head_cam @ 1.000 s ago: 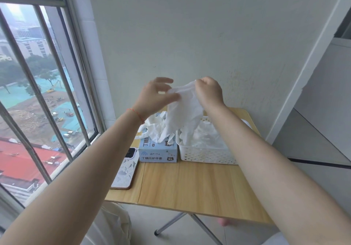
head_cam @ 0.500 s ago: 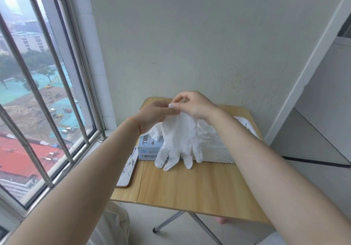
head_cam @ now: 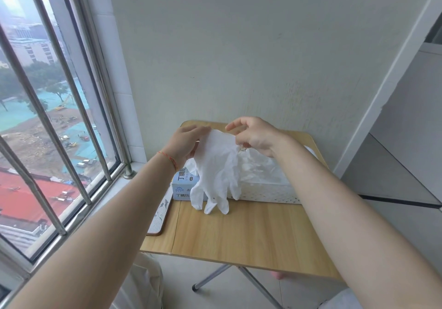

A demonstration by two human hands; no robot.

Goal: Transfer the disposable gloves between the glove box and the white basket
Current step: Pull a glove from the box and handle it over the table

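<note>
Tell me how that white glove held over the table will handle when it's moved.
The glove is probably floppy: it hangs creased from both hands, fingers drooping. Likely very light, since fingertip pinches carry it. It may snag on the basket pile.

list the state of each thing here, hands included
left hand: gripping the glove's cuff
right hand: pinching the cuff
glove: held up, fingers hanging down
glove box: open, gloves sticking out
white basket: holding gloves
phone: flat on table

glove [head_cam: 216, 165]: white, crinkled
glove box [head_cam: 183, 186]: pale blue, dark lettering
basket [head_cam: 267, 193]: white, perforated
surface [head_cam: 251, 232]: light woodgrain
</note>
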